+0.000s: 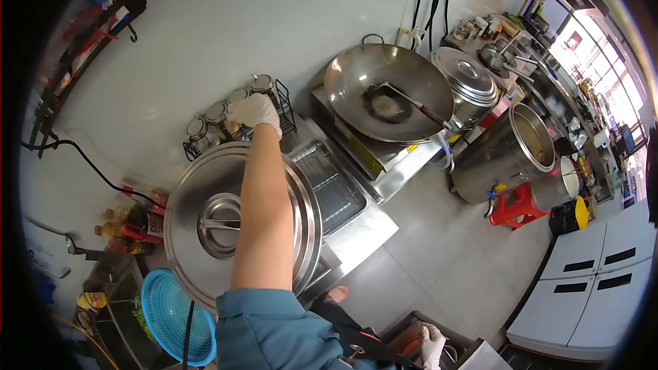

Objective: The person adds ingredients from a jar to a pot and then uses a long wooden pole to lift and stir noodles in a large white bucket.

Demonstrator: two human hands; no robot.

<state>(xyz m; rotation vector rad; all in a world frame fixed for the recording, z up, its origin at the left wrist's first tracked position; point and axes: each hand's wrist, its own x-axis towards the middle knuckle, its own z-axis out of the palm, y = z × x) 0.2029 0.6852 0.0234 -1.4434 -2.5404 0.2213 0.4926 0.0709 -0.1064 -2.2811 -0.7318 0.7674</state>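
Note:
My left hand (pixel 255 111), in a white glove, reaches across a large round metal lid (pixel 185 195) to a row of glass jars in a black wire rack (pixel 286 106). It covers part of the row, right at a jar (pixel 237 95), its fingers blurred together so that I cannot tell whether they grip anything. A lidded jar (pixel 262 83) stands to its right, and another jar (pixel 199 129) at the row's left end. Low at the right, my right hand (pixel 432 348), also gloved, hangs with loosely parted fingers over an open drawer-like container (pixel 411 322) holding bowl-like things.
A wok (pixel 349 72) with a spatula (pixel 415 103) inside sits on the stove. Beside the lid lies a metal tray with a rack (pixel 332 192). A blue basket (pixel 161 315) and bottles (pixel 130 226) are at left. A tall pot (pixel 480 164), red stool (pixel 517 207) and white cabinet (pixel 579 288) stand at right.

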